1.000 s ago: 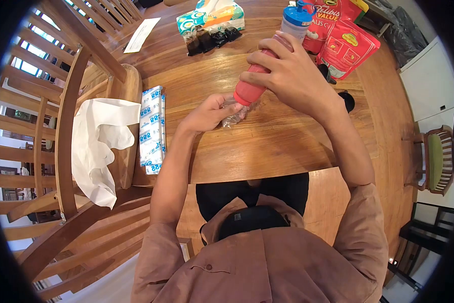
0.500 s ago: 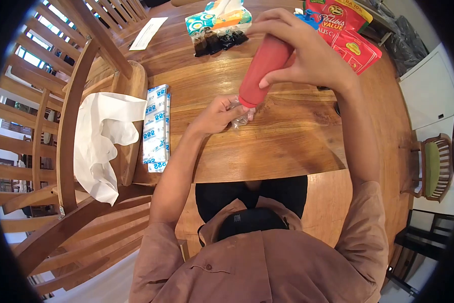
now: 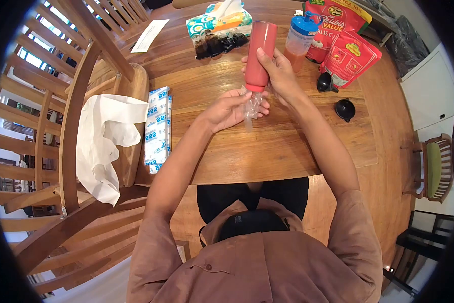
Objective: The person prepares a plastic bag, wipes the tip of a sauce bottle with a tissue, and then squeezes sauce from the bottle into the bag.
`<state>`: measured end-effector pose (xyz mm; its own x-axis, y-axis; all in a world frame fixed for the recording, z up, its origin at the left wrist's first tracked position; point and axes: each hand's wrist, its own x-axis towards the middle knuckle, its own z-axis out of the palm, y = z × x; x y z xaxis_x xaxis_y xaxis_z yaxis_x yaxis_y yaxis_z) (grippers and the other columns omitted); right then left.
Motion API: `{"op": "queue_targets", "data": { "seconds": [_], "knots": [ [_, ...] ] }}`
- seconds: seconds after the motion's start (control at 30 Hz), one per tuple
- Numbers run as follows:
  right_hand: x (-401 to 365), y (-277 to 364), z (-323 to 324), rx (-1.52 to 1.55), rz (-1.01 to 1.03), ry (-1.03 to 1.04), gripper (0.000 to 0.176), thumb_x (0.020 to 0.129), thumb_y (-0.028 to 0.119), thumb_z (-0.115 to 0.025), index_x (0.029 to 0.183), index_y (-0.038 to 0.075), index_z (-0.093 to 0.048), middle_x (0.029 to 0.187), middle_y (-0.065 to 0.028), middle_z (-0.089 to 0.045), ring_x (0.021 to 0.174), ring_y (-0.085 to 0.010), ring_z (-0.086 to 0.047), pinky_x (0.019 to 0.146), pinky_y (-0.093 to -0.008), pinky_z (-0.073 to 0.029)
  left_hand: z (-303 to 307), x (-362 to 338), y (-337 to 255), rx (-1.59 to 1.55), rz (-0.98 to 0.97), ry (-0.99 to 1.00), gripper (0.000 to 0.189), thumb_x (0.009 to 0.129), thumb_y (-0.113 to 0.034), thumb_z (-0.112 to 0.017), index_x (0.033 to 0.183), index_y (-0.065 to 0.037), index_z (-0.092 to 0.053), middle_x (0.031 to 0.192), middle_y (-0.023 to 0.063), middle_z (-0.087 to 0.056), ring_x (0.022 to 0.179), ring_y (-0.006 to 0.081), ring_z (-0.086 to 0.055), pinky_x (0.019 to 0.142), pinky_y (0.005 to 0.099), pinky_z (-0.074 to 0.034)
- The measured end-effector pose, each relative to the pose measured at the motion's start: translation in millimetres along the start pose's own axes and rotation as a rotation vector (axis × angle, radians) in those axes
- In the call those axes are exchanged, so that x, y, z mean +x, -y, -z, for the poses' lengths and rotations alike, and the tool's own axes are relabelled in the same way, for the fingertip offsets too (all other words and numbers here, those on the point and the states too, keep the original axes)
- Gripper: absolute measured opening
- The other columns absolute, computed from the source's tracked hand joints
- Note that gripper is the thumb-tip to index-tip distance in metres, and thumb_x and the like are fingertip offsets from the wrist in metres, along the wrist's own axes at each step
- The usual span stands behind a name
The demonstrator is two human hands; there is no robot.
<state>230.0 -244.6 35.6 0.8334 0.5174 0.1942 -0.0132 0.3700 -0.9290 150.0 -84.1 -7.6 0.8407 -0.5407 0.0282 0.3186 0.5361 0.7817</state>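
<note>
A red squeeze bottle (image 3: 259, 58) is tipped upside down above the wooden table, its narrower end pointing toward me. My right hand (image 3: 282, 78) grips its side, thumb along the front. Just below, my left hand (image 3: 227, 110) holds a crumpled clear plastic bag (image 3: 253, 107) against the lower end of the bottle. Whether the bottle's tip is inside the bag is hard to make out.
Behind stand a tissue box (image 3: 219, 22), dark filled bags (image 3: 219, 44), a blue-lidded bottle (image 3: 301, 35) and red sauce pouches (image 3: 350, 58). A black funnel (image 3: 325, 82) and small black cup (image 3: 345, 109) lie right. Blue-and-white packs (image 3: 157, 129) and a chair (image 3: 136, 101) flank the left.
My right hand has moved from the bottle's upper part down to its side. The bottle now stands more upright, and the blue-lidded bottle and black pieces have come into sight.
</note>
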Motion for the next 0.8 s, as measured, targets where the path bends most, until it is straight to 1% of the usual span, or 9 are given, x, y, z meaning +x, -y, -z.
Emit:
{"op": "queue_targets", "data": {
  "seconds": [0.07, 0.1, 0.17, 0.3, 0.4, 0.47, 0.57, 0.67, 0.8],
  "knots": [
    [2.6, -7.0, 3.1, -0.011, 0.048, -0.074, 0.05, 0.097, 0.041, -0.063, 0.124, 0.002, -0.05, 0.108, -0.0138, -0.066, 0.087, -0.0168, -0.067, 0.068, -0.0304, -0.058, -0.6, 3.7, -0.7, 0.035, 0.016, -0.027, 0.048, 0.102, -0.02, -0.048, 0.137, 0.012, -0.042, 0.116, 0.0232, -0.063, 0.104, 0.0283, -0.065, 0.094, 0.0393, -0.051],
    [1.1, -5.3, 4.1, -0.01, 0.045, -0.078, 0.05, 0.097, 0.041, -0.063, 0.124, 0.002, -0.05, 0.108, -0.0138, -0.066, 0.087, -0.0168, -0.067, 0.068, -0.0304, -0.058, 0.8, 4.1, -0.8, 0.032, 0.02, -0.027, 0.048, 0.102, -0.02, -0.048, 0.137, 0.012, -0.042, 0.116, 0.0232, -0.063, 0.104, 0.0283, -0.065, 0.094, 0.0393, -0.051],
    [-2.1, -1.1, 7.4, 0.016, -0.035, -0.021, 0.048, 0.101, 0.043, -0.053, 0.128, 0.003, -0.046, 0.115, -0.0145, -0.064, 0.097, -0.0187, -0.066, 0.076, -0.0324, -0.059, 4.8, 4.4, -2.5, 0.016, 0.039, 0.025, 0.048, 0.102, -0.02, -0.045, 0.137, 0.012, -0.042, 0.116, 0.0236, -0.063, 0.103, 0.0285, -0.065, 0.095, 0.0403, -0.05],
    [1.1, -11.3, 16.8, 0.018, -0.012, 0.02, 0.053, 0.101, 0.048, -0.049, 0.131, 0.003, -0.045, 0.119, -0.0129, -0.063, 0.098, -0.0159, -0.063, 0.078, -0.0321, -0.057, 7.6, -0.1, 4.1, 0.004, 0.028, -0.074, 0.048, 0.103, -0.023, -0.044, 0.135, 0.012, -0.043, 0.115, 0.0226, -0.063, 0.104, 0.0284, -0.064, 0.094, 0.0403, -0.05],
    [2.8, -15.7, 21.1, 0.037, -0.008, 0.054, 0.056, 0.101, 0.05, -0.047, 0.131, 0.003, -0.046, 0.122, -0.0121, -0.062, 0.098, -0.0145, -0.061, 0.079, -0.0315, -0.056, 9.2, -3.7, 5.7, -0.159, 0.005, 0.028, 0.045, 0.104, -0.025, -0.043, 0.132, 0.009, -0.047, 0.115, 0.02, -0.064, 0.103, 0.0268, -0.064, 0.094, 0.0396, -0.05],
    [2.8, -16.9, 23.9, 0.021, -0.044, 0.069, 0.054, 0.102, 0.047, -0.047, 0.131, 0.002, -0.048, 0.122, -0.0135, -0.062, 0.1, -0.0171, -0.063, 0.082, -0.0336, -0.057, 10.2, -2.5, 9.7, 0.055, 0.026, -0.133, 0.041, 0.105, -0.026, -0.044, 0.129, 0.006, -0.052, 0.115, 0.0164, -0.064, 0.103, 0.0232, -0.064, 0.095, 0.0382, -0.05],
    [-0.2, -14.4, 26.3, 0.121, -0.069, 0.065, 0.051, 0.103, 0.044, -0.047, 0.129, 0.0, -0.049, 0.122, -0.0157, -0.062, 0.103, -0.0222, -0.065, 0.087, -0.0377, -0.057, 6.7, -2.4, 12.8, 0.166, 0.025, -0.166, 0.036, 0.104, -0.025, -0.049, 0.126, 0.004, -0.055, 0.114, 0.0142, -0.066, 0.101, 0.0199, -0.065, 0.093, 0.0355, -0.051],
    [0.2, -14.9, 28.9, 0.212, -0.062, 0.073, 0.05, 0.103, 0.041, -0.047, 0.13, -0.001, -0.048, 0.122, -0.0184, -0.061, 0.106, -0.0271, -0.066, 0.091, -0.0415, -0.057, -1.9, 0.0, 10.8, 0.168, -0.006, -0.27, 0.032, 0.102, -0.022, -0.056, 0.12, 0.004, -0.058, 0.108, 0.0132, -0.068, 0.095, 0.018, -0.067, 0.087, 0.0332, -0.054],
    [0.4, -14.5, 28.8, 0.243, -0.07, 0.091, 0.051, 0.103, 0.041, -0.048, 0.131, -0.001, -0.046, 0.121, -0.0194, -0.061, 0.106, -0.0282, -0.066, 0.091, -0.0417, -0.057, -4.8, 1.3, 11.7, 0.198, -0.029, -0.32, 0.027, 0.099, -0.018, -0.06, 0.114, 0.005, -0.062, 0.102, 0.0132, -0.07, 0.086, 0.0177, -0.069, 0.079, 0.0319, -0.056]
  ]
}}
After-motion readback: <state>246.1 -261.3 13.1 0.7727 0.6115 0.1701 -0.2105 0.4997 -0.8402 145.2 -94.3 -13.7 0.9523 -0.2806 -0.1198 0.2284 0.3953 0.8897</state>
